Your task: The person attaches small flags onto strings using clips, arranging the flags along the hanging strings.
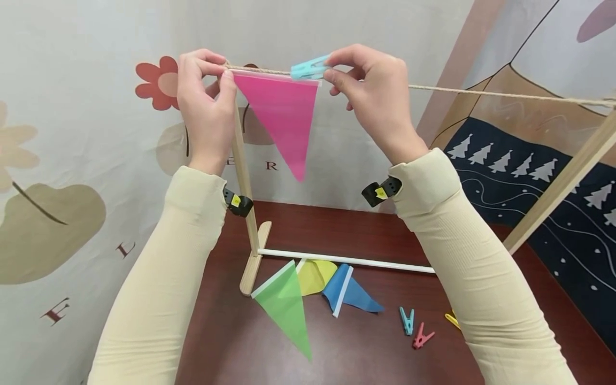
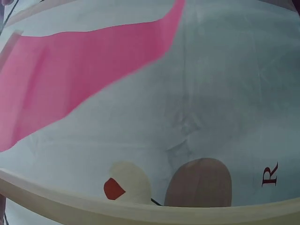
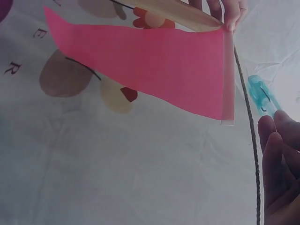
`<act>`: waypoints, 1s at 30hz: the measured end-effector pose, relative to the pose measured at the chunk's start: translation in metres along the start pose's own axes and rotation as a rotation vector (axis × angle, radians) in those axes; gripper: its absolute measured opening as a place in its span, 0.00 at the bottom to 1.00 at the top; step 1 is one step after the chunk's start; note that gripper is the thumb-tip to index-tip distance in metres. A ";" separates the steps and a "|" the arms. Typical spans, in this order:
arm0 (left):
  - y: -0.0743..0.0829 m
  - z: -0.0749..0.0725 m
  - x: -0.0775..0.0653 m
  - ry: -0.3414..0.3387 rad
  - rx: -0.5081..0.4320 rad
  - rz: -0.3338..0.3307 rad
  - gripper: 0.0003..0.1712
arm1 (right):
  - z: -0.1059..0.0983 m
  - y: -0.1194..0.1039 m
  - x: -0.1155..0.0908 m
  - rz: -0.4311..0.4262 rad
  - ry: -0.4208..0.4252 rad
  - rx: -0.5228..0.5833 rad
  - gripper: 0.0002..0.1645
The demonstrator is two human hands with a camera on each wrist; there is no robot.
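Observation:
A pink triangular pennant (image 1: 284, 112) hangs point down below a thin rope (image 1: 481, 93) in the head view. My left hand (image 1: 207, 101) pinches its upper left corner at the rope, near the top of the left wooden post (image 1: 243, 166). Between thumb and fingers, my right hand (image 1: 375, 91) holds a light blue clothespin (image 1: 308, 68) near the pennant's upper right end. The right wrist view shows the clothespin (image 3: 263, 96) beside the rope (image 3: 248, 108), apart from the pennant's white top strip (image 3: 228, 79). Only the pennant (image 2: 89, 65) shows clearly in the left wrist view.
On the dark red table (image 1: 216, 331) lie a green pennant (image 1: 289, 305), a yellow one (image 1: 317, 275) and a blue one (image 1: 356, 294). Blue (image 1: 407, 321), red (image 1: 422, 337) and yellow clothespins (image 1: 452, 320) lie to the right. A white rod (image 1: 346, 260) runs low behind them toward the right post (image 1: 568, 182).

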State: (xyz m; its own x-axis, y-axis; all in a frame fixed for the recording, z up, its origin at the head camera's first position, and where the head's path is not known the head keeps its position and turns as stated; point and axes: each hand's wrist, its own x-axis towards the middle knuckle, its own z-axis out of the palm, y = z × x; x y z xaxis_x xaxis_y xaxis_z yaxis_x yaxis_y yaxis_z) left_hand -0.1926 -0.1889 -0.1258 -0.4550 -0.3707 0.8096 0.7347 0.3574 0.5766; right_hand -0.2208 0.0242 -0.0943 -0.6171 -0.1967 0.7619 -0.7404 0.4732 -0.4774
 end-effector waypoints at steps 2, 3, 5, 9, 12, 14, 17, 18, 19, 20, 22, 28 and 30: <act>0.001 0.000 0.000 0.003 0.011 0.000 0.03 | 0.000 -0.001 0.000 0.019 -0.002 0.011 0.11; 0.001 -0.001 0.000 0.004 0.015 -0.001 0.03 | 0.000 -0.002 0.000 0.025 -0.002 0.015 0.11; 0.002 -0.001 -0.001 0.008 0.024 -0.001 0.03 | 0.001 -0.004 0.000 0.027 0.004 0.017 0.11; 0.004 -0.002 -0.001 0.024 0.033 0.011 0.03 | 0.003 -0.009 0.000 0.024 0.013 0.029 0.11; 0.006 -0.003 -0.001 0.032 0.038 0.018 0.04 | 0.005 -0.012 0.001 0.021 0.015 0.030 0.11; 0.007 -0.003 -0.001 0.033 0.037 0.011 0.04 | 0.006 -0.013 0.001 0.019 0.011 0.024 0.11; 0.008 -0.002 -0.002 0.036 0.031 0.004 0.04 | 0.007 -0.015 0.002 0.024 0.006 0.016 0.10; 0.009 -0.002 -0.002 0.038 0.027 0.003 0.04 | 0.008 -0.015 0.002 0.024 0.004 0.011 0.10; 0.009 -0.002 -0.003 0.040 0.027 0.005 0.04 | 0.008 -0.016 0.002 0.022 0.002 0.003 0.10; 0.009 -0.001 -0.003 0.041 0.027 0.007 0.04 | 0.008 -0.016 0.002 0.019 0.000 -0.010 0.10; 0.009 -0.001 -0.003 0.043 0.023 0.007 0.04 | 0.008 -0.016 0.002 0.012 -0.002 -0.037 0.10; 0.010 0.000 -0.003 0.040 0.021 -0.001 0.04 | 0.009 -0.018 0.001 -0.001 -0.024 -0.097 0.10; 0.010 0.001 -0.003 0.039 0.025 0.001 0.04 | 0.009 -0.018 0.001 -0.002 -0.032 -0.115 0.10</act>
State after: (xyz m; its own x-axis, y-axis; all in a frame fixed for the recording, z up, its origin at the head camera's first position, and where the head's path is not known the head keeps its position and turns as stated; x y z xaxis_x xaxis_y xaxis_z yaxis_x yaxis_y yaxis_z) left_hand -0.1840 -0.1837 -0.1222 -0.4336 -0.4035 0.8057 0.7223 0.3790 0.5785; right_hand -0.2103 0.0077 -0.0888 -0.6255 -0.2243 0.7472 -0.7070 0.5680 -0.4213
